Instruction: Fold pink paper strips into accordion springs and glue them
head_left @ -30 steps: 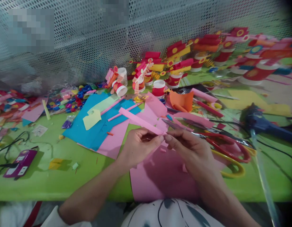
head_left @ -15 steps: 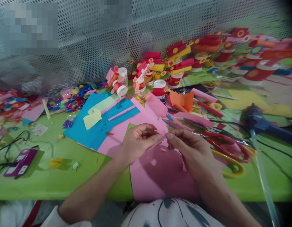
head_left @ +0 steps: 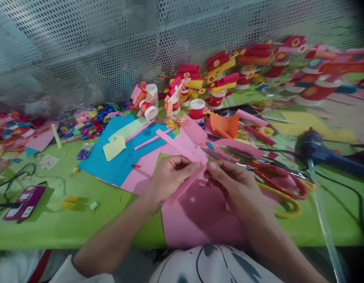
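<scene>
Thumb and fingertips of my left hand (head_left: 174, 177) pinch a pink paper strip (head_left: 177, 146), whose long end slants up and away to the left. My right hand (head_left: 235, 182) closes its fingertips on the same paper, almost touching the left thumb. A second pink length (head_left: 184, 188) hangs toward me below the left thumb; whether it is the same strip bent over, I cannot tell. Under both hands lies a pink sheet (head_left: 193, 224). Just right of my right hand rest red-handled scissors (head_left: 301, 192) and yellow-handled scissors (head_left: 295, 210).
A blue sheet (head_left: 111, 169) lies left, with a pale yellow scrap (head_left: 114, 148) on it. At right is a dark blue glue gun (head_left: 311, 145) with its stick and cable. Decorated red paper cups (head_left: 197, 110) line a perforated metal panel (head_left: 111, 59). A purple box (head_left: 25, 202) sits left.
The strip's far end has swung slightly left and lower, and more of the pink length below my left thumb shows. Both hands stay pinched close together.
</scene>
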Demonstrator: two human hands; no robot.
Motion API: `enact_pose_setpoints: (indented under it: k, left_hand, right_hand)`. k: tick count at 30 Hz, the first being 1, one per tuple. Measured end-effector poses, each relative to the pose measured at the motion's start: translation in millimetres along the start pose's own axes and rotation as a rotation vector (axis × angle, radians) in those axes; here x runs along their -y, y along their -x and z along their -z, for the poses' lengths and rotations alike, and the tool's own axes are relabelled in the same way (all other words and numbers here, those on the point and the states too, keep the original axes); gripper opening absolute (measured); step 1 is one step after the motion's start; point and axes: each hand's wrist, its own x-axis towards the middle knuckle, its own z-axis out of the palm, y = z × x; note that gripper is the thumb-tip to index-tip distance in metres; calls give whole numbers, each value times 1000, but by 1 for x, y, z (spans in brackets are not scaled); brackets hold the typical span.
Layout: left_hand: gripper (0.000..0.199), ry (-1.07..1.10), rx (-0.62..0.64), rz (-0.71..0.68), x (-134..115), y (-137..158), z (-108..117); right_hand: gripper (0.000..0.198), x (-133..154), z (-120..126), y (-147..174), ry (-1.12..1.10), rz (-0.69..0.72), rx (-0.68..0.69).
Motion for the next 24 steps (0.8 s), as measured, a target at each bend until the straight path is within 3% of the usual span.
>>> enact_pose_setpoints:
  k: [4,9,14,24]
  left_hand:
    - [25,-90,16,-65,0,2,0]
    - [27,-220,37,-29,-1,4,2]
    - [16,-219,109,-84,-2,5,2]
    - [17,-233,23,-142,2,7,0]
  right_hand:
    - [25,4,-1,1,24,-6,2]
    - [23,12,-6,2,87,45,-67]
    - [20,12,-7,2,129,81,-74]
    - [24,12,-5,5,139,63,-58]
